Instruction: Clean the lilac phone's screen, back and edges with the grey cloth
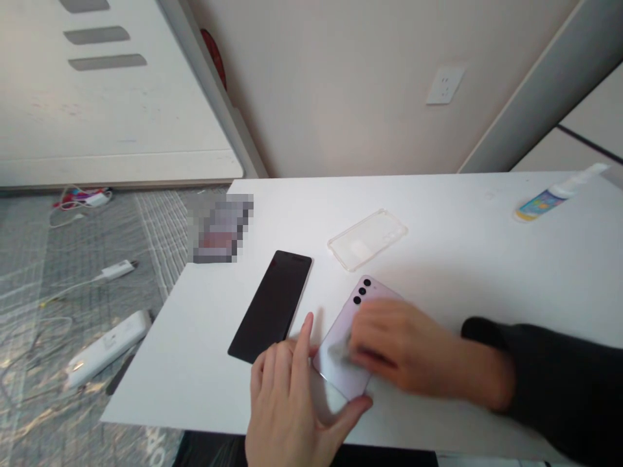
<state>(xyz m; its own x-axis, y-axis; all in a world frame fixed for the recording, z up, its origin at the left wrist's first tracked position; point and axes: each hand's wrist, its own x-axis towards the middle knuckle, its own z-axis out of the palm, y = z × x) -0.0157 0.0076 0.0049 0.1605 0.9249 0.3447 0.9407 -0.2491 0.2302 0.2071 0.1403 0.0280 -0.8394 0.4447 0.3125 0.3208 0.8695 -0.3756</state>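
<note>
A light purple smartphone (341,337) lies back up on the white table, its three black camera lenses toward the far end. My left hand (287,395) holds its near end, with the thumb at the lower corner and fingers along the left side; the index finger points up. Over the back of the phone, my right hand (389,340) is closed and smeared by motion. Under its fingertips shows a small greyish patch, too blurred to name. A black smartphone (272,305) lies just left, partly behind my left fingers. Beyond the purple phone rests a clear phone case (367,240).
A spray bottle (545,201) lies tilted at the far right of the table (462,246). A pixelated flat object (221,230) is near the left edge. On the floor are a white power strip (109,347) and cables. The wall carries a socket (446,85).
</note>
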